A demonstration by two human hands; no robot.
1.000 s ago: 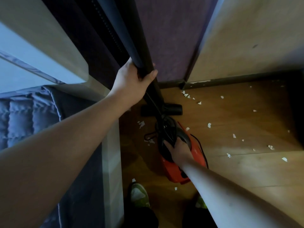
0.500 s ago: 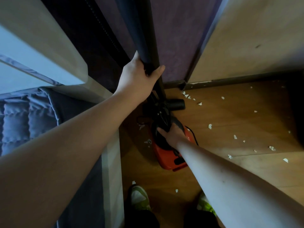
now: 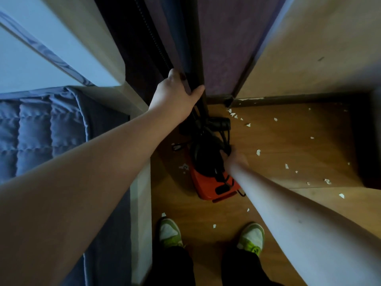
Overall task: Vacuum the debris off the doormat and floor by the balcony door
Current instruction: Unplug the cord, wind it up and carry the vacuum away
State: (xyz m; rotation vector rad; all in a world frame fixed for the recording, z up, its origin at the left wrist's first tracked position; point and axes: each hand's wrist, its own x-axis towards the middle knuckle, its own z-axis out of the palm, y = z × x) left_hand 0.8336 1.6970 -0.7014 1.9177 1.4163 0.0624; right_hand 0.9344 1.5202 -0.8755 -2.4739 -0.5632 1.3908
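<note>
debris [image 3: 258, 152] lies as pale scraps across the wood floor [image 3: 288, 141], thickest toward the corner by the wall; i see no doormat in view. since a second ago my left hand [image 3: 177, 93] has slid higher up the vacuum tube [image 3: 193, 48] and still wraps tight round it, while my right hand [image 3: 234, 156] has shifted from the top of the red vacuum [image 3: 208, 184] to its far side, fingers curled onto the black handle. the vacuum has moved closer to the nozzle [image 3: 219, 123]. i judge i'm still setting up, no sweeping begun. whether the vacuum's dust bin holds anything, i cannot tell; my shoes [image 3: 170, 232] stand just behind
</note>
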